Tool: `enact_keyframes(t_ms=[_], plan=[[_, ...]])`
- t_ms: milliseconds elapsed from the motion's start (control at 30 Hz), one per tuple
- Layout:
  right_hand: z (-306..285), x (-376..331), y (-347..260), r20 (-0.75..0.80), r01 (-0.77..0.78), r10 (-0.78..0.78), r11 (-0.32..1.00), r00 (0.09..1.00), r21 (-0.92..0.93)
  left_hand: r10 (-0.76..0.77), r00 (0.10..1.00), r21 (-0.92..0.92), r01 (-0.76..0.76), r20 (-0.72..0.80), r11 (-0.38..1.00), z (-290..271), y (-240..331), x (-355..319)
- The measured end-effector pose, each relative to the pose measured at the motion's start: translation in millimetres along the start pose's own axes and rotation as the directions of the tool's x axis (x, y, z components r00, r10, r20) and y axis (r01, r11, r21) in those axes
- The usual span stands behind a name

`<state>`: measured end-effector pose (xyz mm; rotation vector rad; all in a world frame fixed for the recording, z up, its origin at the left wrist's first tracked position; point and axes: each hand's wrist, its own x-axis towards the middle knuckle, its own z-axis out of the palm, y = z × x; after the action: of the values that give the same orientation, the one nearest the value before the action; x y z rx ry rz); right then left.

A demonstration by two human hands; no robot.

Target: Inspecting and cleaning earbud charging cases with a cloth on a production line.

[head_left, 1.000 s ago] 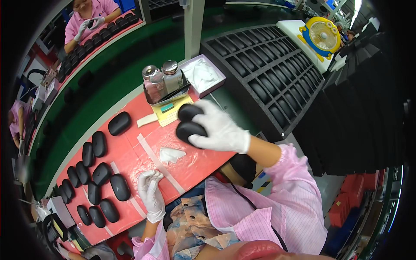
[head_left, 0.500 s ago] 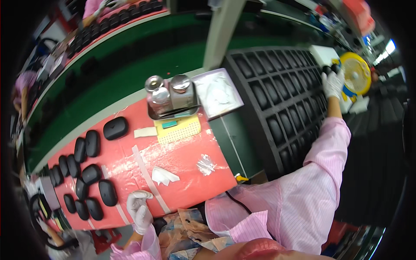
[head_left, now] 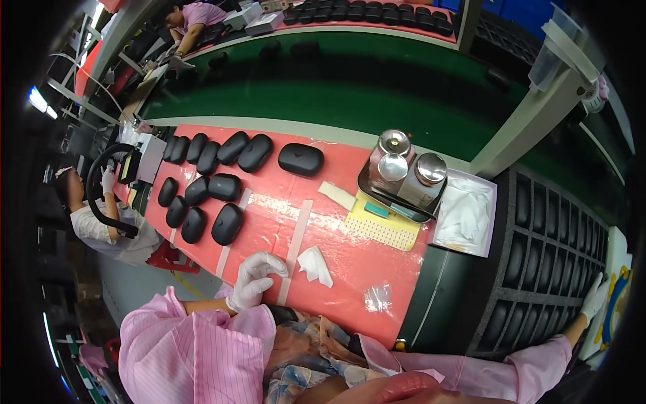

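The left hand (head_left: 254, 279) in a white glove rests half curled on the red mat (head_left: 350, 269), holding nothing. A small white cloth (head_left: 315, 264) lies just right of it. The right hand (head_left: 595, 296) reaches far right, flat and empty, past the black tray (head_left: 538, 269).

A long green conveyor belt (head_left: 350, 87) is running across the upper part of the view, with a pale grey post (head_left: 531, 121) leaning over it at the right. Bright lamps (head_left: 37, 101) are glaring at the far left edge. A grey floor (head_left: 134, 283) is showing below the table (head_left: 350, 269), and a second red-topped bench (head_left: 377, 27) is lying beyond the belt
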<state>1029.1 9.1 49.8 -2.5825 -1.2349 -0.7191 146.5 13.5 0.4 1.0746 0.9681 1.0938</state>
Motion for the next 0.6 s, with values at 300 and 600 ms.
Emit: enact_keyframes(t_ms=[300,600], plan=[[-77,-50,-146,0.098,-0.097,0.116,0.978,0.988,-0.185,-0.057,0.998,-0.058,0.059,0.040,0.997,-6,3,-9],[-132,-127,-285,-0.174,0.507,-0.477,0.802,0.862,0.316,0.446,0.839,-0.008,-0.467,0.313,0.884,3,173,23]])
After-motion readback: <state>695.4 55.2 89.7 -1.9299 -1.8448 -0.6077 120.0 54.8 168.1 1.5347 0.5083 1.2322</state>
